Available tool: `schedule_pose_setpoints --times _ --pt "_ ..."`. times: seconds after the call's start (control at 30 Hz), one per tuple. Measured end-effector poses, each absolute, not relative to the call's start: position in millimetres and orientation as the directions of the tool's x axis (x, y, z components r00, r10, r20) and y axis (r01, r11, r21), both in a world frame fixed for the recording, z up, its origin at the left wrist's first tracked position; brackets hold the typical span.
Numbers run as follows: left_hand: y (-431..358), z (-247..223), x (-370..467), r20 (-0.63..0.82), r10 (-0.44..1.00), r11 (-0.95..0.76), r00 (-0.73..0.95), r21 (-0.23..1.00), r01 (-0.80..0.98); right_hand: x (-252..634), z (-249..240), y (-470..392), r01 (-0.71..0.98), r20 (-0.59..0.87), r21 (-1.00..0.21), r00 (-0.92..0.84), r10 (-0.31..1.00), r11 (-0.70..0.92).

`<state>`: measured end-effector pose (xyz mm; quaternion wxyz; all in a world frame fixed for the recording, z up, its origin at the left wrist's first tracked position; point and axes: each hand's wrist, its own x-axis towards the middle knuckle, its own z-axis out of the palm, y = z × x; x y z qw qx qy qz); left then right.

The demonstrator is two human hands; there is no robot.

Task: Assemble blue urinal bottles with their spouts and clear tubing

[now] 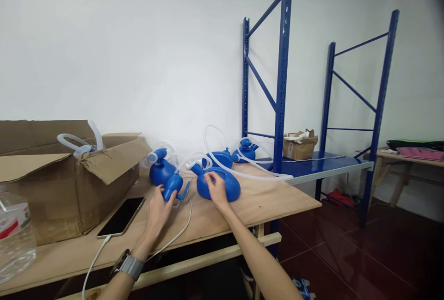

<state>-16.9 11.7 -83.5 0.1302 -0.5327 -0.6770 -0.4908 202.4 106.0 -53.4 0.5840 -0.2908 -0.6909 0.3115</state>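
Note:
My left hand [160, 207] is closed round a small blue plastic part [173, 186] with a thin blue handle, from which clear tubing rises. My right hand [215, 188] touches the top of a rounded blue bottle [231, 188] that rests on its side on the wooden table [270, 193]; its fingers are bent together, and what lies between them is too small to name. Behind my left hand stands another blue bottle [160, 170] with a capped neck. Further back are a blue bottle [222, 158] and one more [247, 152], with white tubes looped around them.
An open cardboard box [62, 198] with tubing inside stands at the left. Near it are a phone [121, 217] on a white cable and a clear plastic bottle [15, 240]. A blue metal rack [282, 78] adjoins the table's right side, holding a small box [300, 147].

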Motion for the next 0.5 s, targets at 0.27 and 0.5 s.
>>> schedule_pose_setpoints --times 0.27,0.5 --pt "-9.1 -47.7 -20.5 0.818 0.466 -0.086 -0.338 0.422 0.903 273.2 -70.7 128.7 0.700 0.639 -0.460 -0.166 0.751 0.547" --pt "-108.5 77.0 -56.4 0.999 0.052 -0.043 0.004 -0.002 0.999 266.0 -75.2 136.6 0.741 0.640 -0.420 -0.168 0.750 0.524"
